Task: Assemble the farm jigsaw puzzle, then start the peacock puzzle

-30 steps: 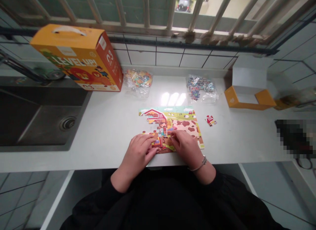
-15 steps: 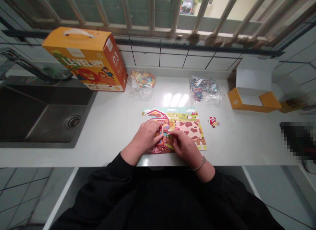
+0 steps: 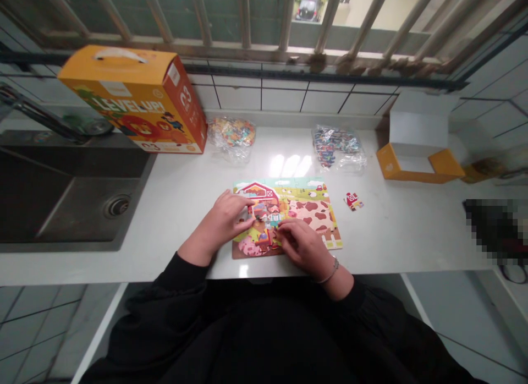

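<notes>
A farm jigsaw puzzle [image 3: 315, 214] with a red barn, a spotted cow and a pink pig lies flat on the white counter in front of me. My left hand [image 3: 226, 219] rests at its left side, thumb and fingers apart, the tips on the barn area. Over the puzzle's lower middle is my right hand [image 3: 303, 242], its fingers bent and drawn together, tips down on the picture beside the pig. What lies under those fingertips is hidden. To the right of the puzzle sits a loose puzzle piece [image 3: 353, 201] with a red barn on it.
A big orange box [image 3: 142, 106] stands at the back left beside the sink [image 3: 86, 208]. Clear bags of puzzle pieces, one orange-toned [image 3: 232, 135] and one blue-toned [image 3: 338, 146], lie along the wall. An opened small orange box [image 3: 418, 166] is at the back right.
My left hand has moved left, uncovering the puzzle's middle and the pig. My right hand stays bent over the lower middle. The view has shifted slightly.
</notes>
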Action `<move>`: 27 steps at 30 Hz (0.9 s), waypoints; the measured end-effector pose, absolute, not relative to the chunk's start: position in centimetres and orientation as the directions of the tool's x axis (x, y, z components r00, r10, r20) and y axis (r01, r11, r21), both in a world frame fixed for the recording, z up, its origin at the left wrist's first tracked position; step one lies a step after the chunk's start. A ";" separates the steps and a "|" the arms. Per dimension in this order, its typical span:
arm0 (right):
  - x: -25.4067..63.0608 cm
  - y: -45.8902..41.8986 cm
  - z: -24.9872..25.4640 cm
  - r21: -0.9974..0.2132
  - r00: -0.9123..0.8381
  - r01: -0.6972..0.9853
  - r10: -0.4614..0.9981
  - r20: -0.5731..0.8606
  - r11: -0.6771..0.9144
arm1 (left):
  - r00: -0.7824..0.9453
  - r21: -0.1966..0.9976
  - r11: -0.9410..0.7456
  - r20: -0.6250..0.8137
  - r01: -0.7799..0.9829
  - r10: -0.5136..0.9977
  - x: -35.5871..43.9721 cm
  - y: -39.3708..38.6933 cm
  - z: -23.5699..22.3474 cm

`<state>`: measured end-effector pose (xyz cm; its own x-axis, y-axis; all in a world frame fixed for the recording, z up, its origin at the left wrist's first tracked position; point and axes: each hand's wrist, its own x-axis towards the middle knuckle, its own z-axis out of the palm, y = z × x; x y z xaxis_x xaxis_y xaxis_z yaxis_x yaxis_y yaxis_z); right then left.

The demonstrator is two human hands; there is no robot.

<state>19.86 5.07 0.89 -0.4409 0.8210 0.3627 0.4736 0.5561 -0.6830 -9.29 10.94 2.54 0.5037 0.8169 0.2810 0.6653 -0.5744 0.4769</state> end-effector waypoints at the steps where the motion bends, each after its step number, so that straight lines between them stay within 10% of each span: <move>1: 19.8 5.1 1.0 -0.689 -0.442 0.474 0.824 0.354 0.549 | 0.495 0.485 -0.560 0.269 0.672 0.826 -10.3 10.9 2.8; 27: 19.9 5.0 1.0 -0.687 -0.469 0.480 0.822 0.323 0.545 | 0.518 0.396 -0.539 0.168 0.744 0.839 -12.8 8.5 2.7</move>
